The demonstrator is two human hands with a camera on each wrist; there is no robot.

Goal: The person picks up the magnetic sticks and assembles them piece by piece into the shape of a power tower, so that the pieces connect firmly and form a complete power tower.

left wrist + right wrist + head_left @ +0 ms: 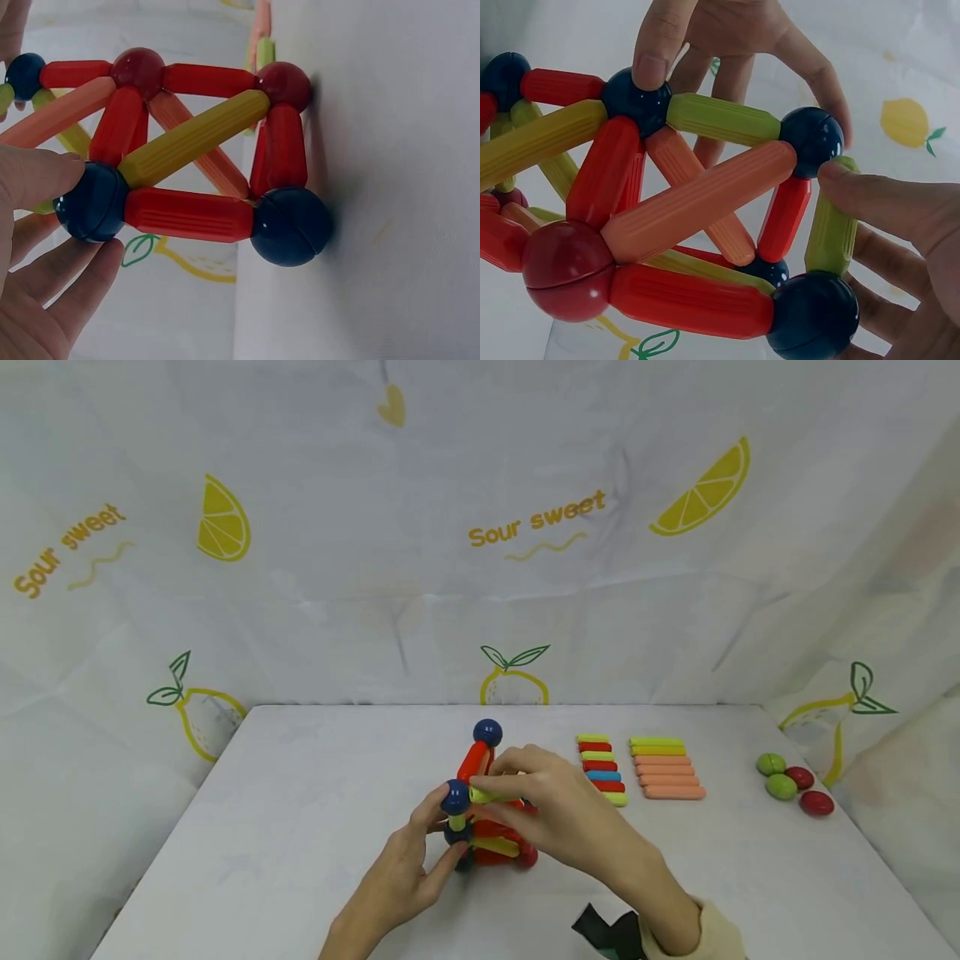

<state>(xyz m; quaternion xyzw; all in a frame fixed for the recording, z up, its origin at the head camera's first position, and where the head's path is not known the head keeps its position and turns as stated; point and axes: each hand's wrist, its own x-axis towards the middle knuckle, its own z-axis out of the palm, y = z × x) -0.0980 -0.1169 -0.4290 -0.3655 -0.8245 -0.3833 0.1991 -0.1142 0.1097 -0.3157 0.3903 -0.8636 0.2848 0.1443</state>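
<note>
A frame of coloured magnetic rods and balls (495, 831) stands on the white table in front of me. My left hand (397, 872) grips its left side. In the right wrist view, the left thumb presses a blue ball (636, 101) while a finger curls behind another blue ball (811, 142); a light green rod (724, 120) joins the two. My right hand (558, 806) pinches a second light green rod (832, 225). One end of that rod is right at the upper blue ball, under the right thumb, and the other meets a lower blue ball (816, 315).
To the right lie a row of short rods (600, 767) and a row of longer rods (667, 768). Farther right are green balls (782, 787) and red balls (816, 803). A black object (611, 935) shows beside the right sleeve. A lemon-print cloth (360, 635) hangs behind the table.
</note>
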